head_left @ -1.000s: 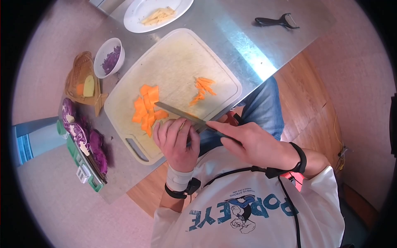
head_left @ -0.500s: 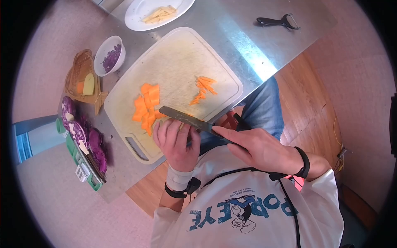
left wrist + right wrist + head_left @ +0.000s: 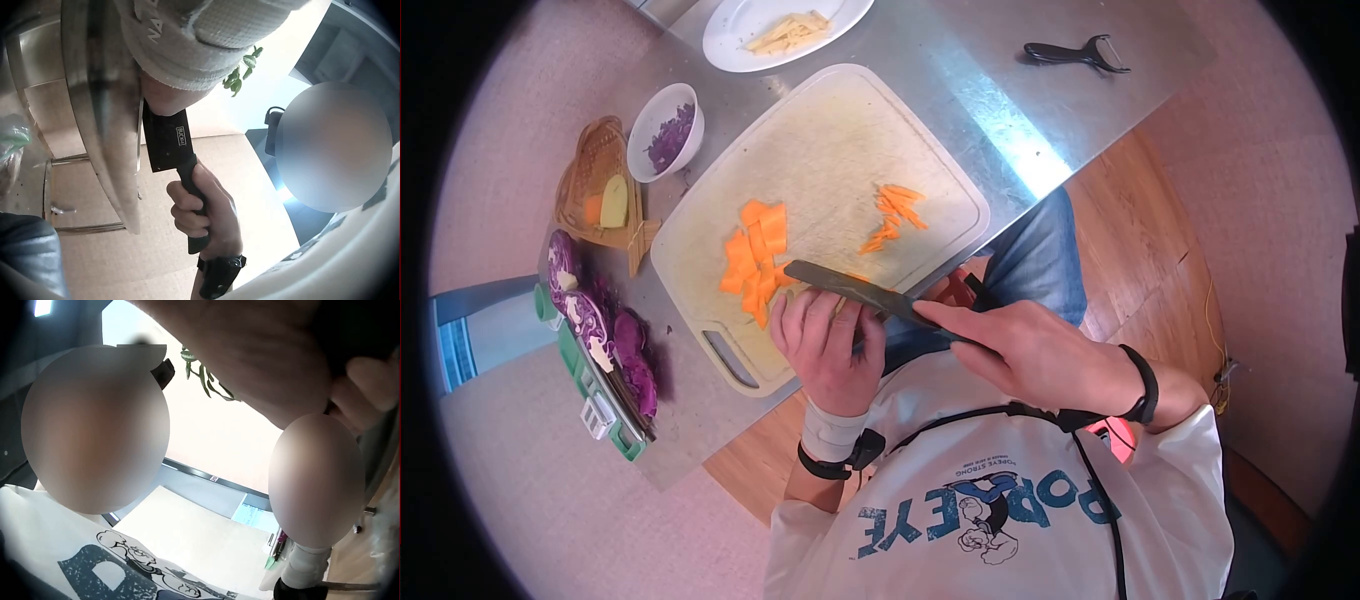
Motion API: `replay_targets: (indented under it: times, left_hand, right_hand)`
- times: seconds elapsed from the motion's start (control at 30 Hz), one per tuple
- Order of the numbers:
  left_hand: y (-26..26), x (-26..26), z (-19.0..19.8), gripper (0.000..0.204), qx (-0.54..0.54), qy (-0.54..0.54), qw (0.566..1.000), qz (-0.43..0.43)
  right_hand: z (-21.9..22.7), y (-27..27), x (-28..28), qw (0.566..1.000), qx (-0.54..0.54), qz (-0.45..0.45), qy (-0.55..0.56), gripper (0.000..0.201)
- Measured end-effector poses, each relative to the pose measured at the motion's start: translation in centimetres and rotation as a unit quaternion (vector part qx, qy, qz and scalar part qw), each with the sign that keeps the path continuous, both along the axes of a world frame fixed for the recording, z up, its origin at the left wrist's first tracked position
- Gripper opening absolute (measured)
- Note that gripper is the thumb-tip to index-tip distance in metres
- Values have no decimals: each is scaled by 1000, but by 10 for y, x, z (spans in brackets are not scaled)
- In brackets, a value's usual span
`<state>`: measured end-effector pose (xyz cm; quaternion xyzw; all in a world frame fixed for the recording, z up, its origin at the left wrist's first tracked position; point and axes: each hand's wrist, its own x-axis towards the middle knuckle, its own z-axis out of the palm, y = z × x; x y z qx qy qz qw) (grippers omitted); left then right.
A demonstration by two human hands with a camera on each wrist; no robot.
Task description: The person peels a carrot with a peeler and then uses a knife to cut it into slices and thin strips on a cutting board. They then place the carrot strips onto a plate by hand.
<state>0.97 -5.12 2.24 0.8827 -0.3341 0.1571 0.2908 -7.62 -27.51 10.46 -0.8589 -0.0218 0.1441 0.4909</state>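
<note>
My right hand point(image 3: 1025, 355) grips the black handle of a kitchen knife, its forefinger stretched toward the blade point(image 3: 850, 285). In the left wrist view the broad dark blade point(image 3: 165, 140) runs up beside the cutting board's edge. At the board's near edge, my left hand point(image 3: 830, 350) holds down a carrot slice with bent fingers; they hide most of it. The blade lies right along those fingertips. Flat orange carrot slices point(image 3: 755, 250) overlap in a pile just beyond the left hand. Thin carrot strips point(image 3: 892, 215) lie farther right on the white cutting board point(image 3: 840, 130).
A white plate point(image 3: 735, 45) with pale strips and a bowl point(image 3: 642, 150) of shredded purple cabbage stand behind the board. At the left are a wicker basket point(image 3: 585, 165), cut purple cabbage point(image 3: 590, 320) and a green slicer point(image 3: 580, 375). A black peeler point(image 3: 1060, 53) lies back right.
The knife has drawn back toward the right with my right hand, its tip leaving the slice pile's edge. My left hand stays in place.
</note>
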Motion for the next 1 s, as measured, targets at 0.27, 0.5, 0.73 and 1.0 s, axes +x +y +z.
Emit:
replay_targets:
  times: [0.27,0.5,0.73,1.0]
  left_hand:
    - [-4,-1,8,23,3,9,1000,3]
    - [-10,0,11,24,7,7,1000,-3]
    - [-5,-2,3,24,-5,3,1000,3]
    - [-4,-1,1,24,8,-2,1000,0]
  right_hand:
    - [-8,5,7,998,42,-45,-27,46]
    - [-7,-2,-5,995,60,-71,-27,48]
    - [3,-2,-10,999,29,-37,-9,47]
    - [0,1,-12,999,38,-34,2,48]
